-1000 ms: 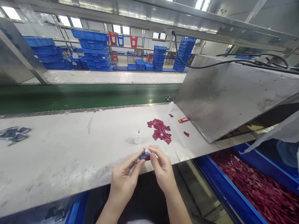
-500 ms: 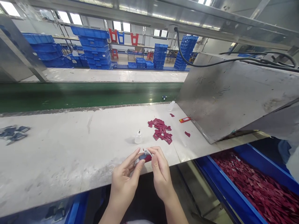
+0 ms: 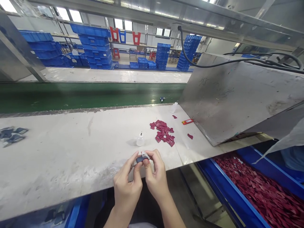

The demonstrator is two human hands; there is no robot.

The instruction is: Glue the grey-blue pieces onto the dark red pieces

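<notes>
Both hands meet at the table's front edge around a small dark blue and white part [image 3: 140,159]. My left hand [image 3: 128,177] pinches its left end between thumb and fingers. My right hand [image 3: 155,172] grips the right end, thumb pressed on the near side by the white portion. Only a sliver of dark red shows at that end; the fingers cover the rest. Just beyond the hands stands a small clear bottle [image 3: 140,139] with a thin tip. To its right lies a loose pile of maroon pieces [image 3: 163,131].
Similar blue parts [image 3: 11,135] lie at the table's far left. A green conveyor belt [image 3: 95,95] runs behind the table, carrying one small part [image 3: 162,99]. A metal box [image 3: 228,95] stands at right, above a blue bin [image 3: 228,175] of maroon pieces. A red packet [image 3: 187,121] lies nearby.
My right hand has moved left and closed in on the part; its maroon portion, plainly visible before, is now mostly covered. The part on the green belt has shifted slightly left.
</notes>
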